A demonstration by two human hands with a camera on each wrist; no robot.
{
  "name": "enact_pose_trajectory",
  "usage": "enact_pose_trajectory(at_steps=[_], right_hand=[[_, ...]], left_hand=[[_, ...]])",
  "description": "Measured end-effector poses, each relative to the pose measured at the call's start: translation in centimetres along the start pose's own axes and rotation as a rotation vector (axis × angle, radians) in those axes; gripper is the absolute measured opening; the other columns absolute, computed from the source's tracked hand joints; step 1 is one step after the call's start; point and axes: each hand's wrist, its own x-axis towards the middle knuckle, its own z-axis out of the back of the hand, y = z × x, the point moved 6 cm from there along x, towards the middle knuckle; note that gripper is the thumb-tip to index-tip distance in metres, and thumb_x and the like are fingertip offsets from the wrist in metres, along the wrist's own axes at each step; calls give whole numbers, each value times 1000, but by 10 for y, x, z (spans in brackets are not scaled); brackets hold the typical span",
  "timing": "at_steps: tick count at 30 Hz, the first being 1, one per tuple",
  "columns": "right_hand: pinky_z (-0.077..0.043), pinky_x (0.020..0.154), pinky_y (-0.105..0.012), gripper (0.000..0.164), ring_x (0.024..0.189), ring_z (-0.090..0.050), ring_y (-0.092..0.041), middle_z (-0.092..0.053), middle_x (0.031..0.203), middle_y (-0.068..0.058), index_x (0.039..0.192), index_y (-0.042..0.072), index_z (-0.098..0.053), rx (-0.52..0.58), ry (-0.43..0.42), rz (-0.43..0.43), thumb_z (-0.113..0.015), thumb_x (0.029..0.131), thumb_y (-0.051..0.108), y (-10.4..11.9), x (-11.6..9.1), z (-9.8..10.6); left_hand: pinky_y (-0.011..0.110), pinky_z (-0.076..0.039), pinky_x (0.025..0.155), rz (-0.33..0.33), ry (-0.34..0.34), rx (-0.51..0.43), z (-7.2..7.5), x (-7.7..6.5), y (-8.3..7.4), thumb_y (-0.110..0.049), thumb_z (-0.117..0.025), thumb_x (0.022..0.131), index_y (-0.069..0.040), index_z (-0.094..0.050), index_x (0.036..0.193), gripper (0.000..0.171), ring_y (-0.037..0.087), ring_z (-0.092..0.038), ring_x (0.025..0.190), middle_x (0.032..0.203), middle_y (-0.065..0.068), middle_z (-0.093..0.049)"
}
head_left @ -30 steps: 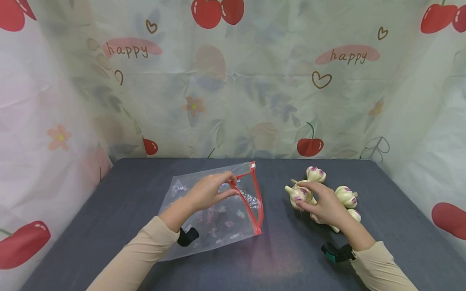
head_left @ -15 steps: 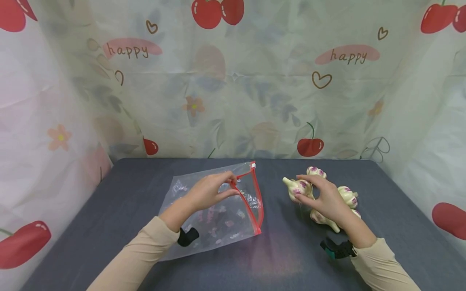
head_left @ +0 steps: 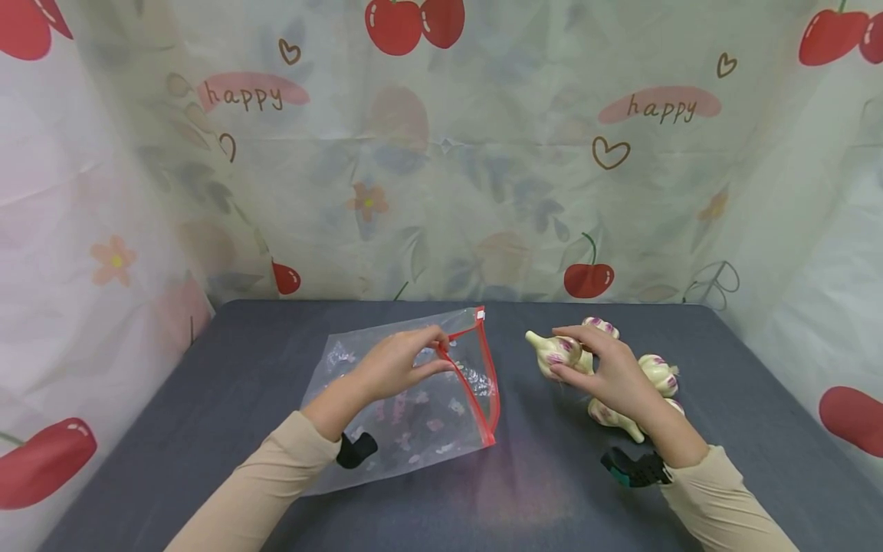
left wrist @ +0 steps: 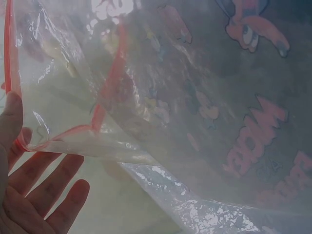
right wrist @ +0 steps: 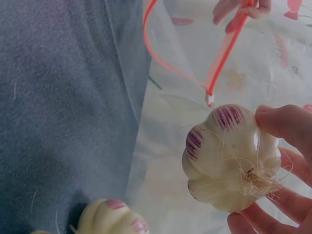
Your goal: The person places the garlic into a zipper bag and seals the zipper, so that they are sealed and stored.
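The right hand (head_left: 610,377) has its fingers curled wide round a garlic bulb (head_left: 557,354), stem (head_left: 533,338) pointing left. Left of those fingers, the left hand (head_left: 400,362) pinches the clear bag (head_left: 428,429), its open mouth facing the bulb.

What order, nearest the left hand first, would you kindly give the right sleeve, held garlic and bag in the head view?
1. Bag, pinched by the left hand.
2. Held garlic, right of the bag.
3. Right sleeve, lower right.
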Motion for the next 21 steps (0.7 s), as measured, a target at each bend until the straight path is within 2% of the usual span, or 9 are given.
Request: enact_pose_trajectory(at_steps=[3, 9, 13, 17, 21], right_hand=[[-52, 79, -41, 49, 94, -60, -17, -67, 110, -7, 115, 7, -63, 13, -6, 11, -82, 70, 14, 4, 3, 0], [-46, 79, -25, 47, 94, -59, -15, -68, 109, -7, 113, 7, -64, 61, -20, 44, -82, 70, 12, 12, 7, -1], [-44, 79, -18, 46, 94, -58, -13, -68, 108, -7, 113, 7, -64, 87, -23, 60, -81, 70, 11, 15, 8, -3], [-44, 80, -18, 46, 95, -59, -14, -67, 109, -6, 113, 7, -64, 94, -17, 62, -81, 71, 11, 17, 9, -5], [-46, 82, -25, 47, 99, -59, -16, -66, 111, -6, 114, 8, -63, 90, -7, 53, -82, 70, 13, 20, 10, -7]], left_hand=[[29, -51, 74, 2, 2, 1, 0, 0, -1, -31, -68, 85, -14, -56, 104, 28, 15, -67, 98, 102, -1, -70], [30, -51, 75, 12, 9, -1, 1, -1, -1, -31, -68, 85, -15, -56, 104, 27, 15, -66, 99, 103, -2, -70], [30, -51, 75, 14, 8, -1, 1, -1, 0, -31, -68, 85, -16, -56, 104, 27, 15, -66, 100, 103, -2, -69], [30, -51, 75, 13, 6, -4, 1, -1, -1, -31, -67, 85, -16, -56, 104, 27, 15, -66, 101, 103, -2, -69], [30, -51, 75, 11, 6, -2, 2, 0, -1, -31, -67, 85, -15, -56, 105, 27, 15, -66, 101, 103, -2, -70]])
